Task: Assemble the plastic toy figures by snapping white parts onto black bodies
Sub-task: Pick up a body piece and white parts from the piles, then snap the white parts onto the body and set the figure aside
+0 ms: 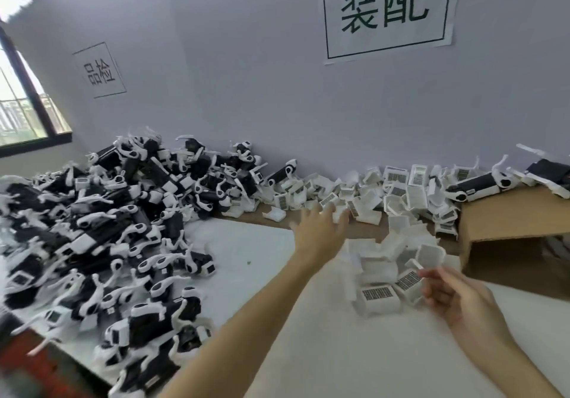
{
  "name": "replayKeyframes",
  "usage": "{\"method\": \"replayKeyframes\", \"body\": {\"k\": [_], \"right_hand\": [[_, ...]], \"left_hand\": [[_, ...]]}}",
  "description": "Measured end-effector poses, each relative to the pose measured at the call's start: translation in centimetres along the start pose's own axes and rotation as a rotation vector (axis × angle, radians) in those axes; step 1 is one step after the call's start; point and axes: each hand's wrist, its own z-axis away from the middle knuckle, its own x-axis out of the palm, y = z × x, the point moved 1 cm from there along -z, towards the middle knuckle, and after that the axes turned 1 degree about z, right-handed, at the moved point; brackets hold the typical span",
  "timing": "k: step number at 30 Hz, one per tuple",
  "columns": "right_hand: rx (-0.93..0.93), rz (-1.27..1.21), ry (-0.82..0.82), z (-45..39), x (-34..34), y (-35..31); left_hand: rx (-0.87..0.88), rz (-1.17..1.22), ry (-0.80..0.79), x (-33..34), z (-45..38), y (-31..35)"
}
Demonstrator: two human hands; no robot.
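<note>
I saw my left hand (319, 228) stretched out with fingers spread apart, blurred, over the loose white plastic clip parts (382, 274) heaped on the white-covered tabletop (308, 351). My right hand (456, 299) hung lower, fingers loosely curled beside that heap; I could not tell whether they pinched a part. A big pile of black-and-white plastic toy figures (117, 228) filled the left. The large wall sign (387, 12) read "装配", the smaller paper sign (99, 70) "品检". A brown cardboard box (512, 215) stood on the right.
</note>
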Motion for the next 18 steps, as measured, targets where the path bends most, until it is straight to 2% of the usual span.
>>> {"method": "replayKeyframes", "body": {"k": [2,4,6,8,14,18], "right_hand": [[-0.01,0.008,-0.009,0.1,0.0,0.1],[-0.02,0.031,-0.011,0.2,0.0,0.3],[-0.031,0.071,-0.015,0.2,0.2,0.4],[-0.034,0.106,-0.021,0.1,0.3,0.6],[-0.036,0.12,0.006,-0.2,0.2,0.6],[-0.017,0.103,0.027,0.1,0.6,0.3]], "left_hand": [[-0.179,-0.499,-0.057,-2.6,-0.2,-4.8],[-0.449,-0.858,-0.258,-5.5,0.5,-9.4],[-0.703,-0.97,-0.388,-7.4,1.8,-13.0],[-0.793,-0.94,-0.416,-7.6,2.7,-15.2],[-0.439,-0.835,-0.296,-5.7,2.8,-13.5],[-0.154,-0.673,-0.089,-4.1,2.2,-9.2]]}}
